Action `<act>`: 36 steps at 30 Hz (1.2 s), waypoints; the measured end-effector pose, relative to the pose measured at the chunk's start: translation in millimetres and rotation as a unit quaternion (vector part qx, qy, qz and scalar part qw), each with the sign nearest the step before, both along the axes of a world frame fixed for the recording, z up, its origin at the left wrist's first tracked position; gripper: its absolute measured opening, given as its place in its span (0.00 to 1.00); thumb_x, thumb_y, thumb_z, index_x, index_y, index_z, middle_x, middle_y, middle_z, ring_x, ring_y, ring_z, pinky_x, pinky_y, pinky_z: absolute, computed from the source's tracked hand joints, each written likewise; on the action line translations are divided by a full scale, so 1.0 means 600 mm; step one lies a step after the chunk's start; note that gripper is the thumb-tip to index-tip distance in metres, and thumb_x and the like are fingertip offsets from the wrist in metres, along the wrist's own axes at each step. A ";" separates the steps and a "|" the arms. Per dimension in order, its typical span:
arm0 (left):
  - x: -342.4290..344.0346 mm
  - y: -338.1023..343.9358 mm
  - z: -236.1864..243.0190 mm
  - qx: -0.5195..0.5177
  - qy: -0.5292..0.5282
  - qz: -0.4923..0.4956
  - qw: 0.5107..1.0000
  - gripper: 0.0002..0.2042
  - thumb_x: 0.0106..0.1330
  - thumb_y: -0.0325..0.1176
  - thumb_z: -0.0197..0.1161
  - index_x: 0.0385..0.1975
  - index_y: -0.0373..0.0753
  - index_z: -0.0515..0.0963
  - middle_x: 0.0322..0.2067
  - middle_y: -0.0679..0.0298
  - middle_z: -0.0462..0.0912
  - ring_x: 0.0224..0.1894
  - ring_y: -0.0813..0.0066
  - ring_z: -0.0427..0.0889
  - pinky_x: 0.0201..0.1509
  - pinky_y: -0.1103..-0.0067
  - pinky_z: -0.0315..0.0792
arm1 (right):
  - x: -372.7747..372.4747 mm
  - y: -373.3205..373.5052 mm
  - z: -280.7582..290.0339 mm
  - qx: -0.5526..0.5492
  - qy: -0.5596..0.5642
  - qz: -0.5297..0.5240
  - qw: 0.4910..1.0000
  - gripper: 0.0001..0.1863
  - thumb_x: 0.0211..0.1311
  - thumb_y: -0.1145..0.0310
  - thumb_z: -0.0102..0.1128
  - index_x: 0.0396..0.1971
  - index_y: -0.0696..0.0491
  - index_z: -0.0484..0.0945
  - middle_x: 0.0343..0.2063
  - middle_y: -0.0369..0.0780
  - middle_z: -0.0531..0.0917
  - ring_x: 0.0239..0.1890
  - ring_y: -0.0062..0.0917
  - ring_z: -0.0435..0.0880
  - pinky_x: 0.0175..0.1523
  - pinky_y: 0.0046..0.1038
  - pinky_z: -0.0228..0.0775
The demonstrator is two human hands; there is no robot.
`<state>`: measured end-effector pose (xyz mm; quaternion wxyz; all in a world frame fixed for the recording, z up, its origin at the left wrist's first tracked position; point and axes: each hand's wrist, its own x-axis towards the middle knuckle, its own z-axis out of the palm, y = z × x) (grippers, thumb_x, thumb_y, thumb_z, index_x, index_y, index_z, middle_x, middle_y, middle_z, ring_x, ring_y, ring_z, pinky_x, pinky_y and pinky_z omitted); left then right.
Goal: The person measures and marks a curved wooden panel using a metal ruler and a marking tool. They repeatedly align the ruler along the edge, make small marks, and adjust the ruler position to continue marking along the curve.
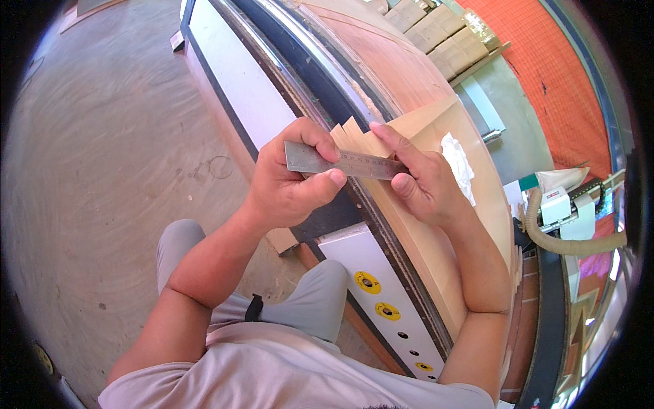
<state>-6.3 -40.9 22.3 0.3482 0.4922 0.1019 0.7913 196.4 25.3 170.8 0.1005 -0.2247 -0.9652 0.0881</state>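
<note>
A short steel ruler (361,163) stretches between my two hands, its markings facing up. My left hand (293,170) pinches it near its plain left end, thumb below and bent index finger above. At the other end, my right hand (426,177) grips it between thumb and fingers, with the index finger stretched out toward the boards. Directly behind the ruler are the corners of several thin pale wood boards (361,136), fanned slightly apart. The ruler overlaps their edges in view; whether it touches them I cannot tell. More boards (436,255) lie under my right forearm.
A crumpled white cloth (458,167) rests on the boards. The machine's white side panel (375,273) carries yellow round labels and buttons near my knee. A beige hose (545,238) curves at the right. Cardboard boxes (446,41) and an orange sheet (545,75) stand at the back.
</note>
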 end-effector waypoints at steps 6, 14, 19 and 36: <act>0.000 0.005 -0.002 0.007 0.002 0.010 1.000 0.10 0.65 0.28 0.70 0.38 0.42 0.74 0.35 0.72 0.75 0.35 0.88 0.71 0.39 0.85 0.65 | -0.001 -0.001 -0.002 0.006 0.001 0.002 1.000 0.40 0.74 0.35 0.44 0.70 0.53 0.69 0.28 0.47 0.86 0.34 0.44 0.89 0.39 0.37 0.79; -0.007 0.022 -0.007 0.034 0.019 0.025 0.999 0.13 0.67 0.34 0.71 0.39 0.41 0.72 0.29 0.64 0.81 0.31 0.81 0.82 0.34 0.82 0.74 | -0.001 -0.001 -0.003 0.003 0.006 0.000 1.000 0.39 0.74 0.36 0.45 0.71 0.52 0.69 0.28 0.45 0.87 0.34 0.43 0.90 0.40 0.36 0.80; -0.009 0.024 -0.009 0.036 0.026 0.025 0.999 0.13 0.67 0.34 0.72 0.39 0.41 0.72 0.29 0.63 0.81 0.30 0.81 0.81 0.33 0.83 0.74 | -0.001 -0.003 -0.003 0.019 0.000 -0.004 1.000 0.38 0.75 0.37 0.46 0.70 0.52 0.69 0.28 0.44 0.88 0.34 0.42 0.90 0.40 0.36 0.80; -0.008 0.021 0.001 -0.004 0.004 -0.018 1.000 0.10 0.64 0.30 0.69 0.37 0.42 0.73 0.32 0.72 0.74 0.32 0.88 0.70 0.35 0.85 0.64 | -0.004 -0.002 -0.006 0.023 0.021 -0.006 0.999 0.37 0.74 0.37 0.48 0.69 0.51 0.71 0.30 0.46 0.88 0.35 0.43 0.90 0.40 0.36 0.81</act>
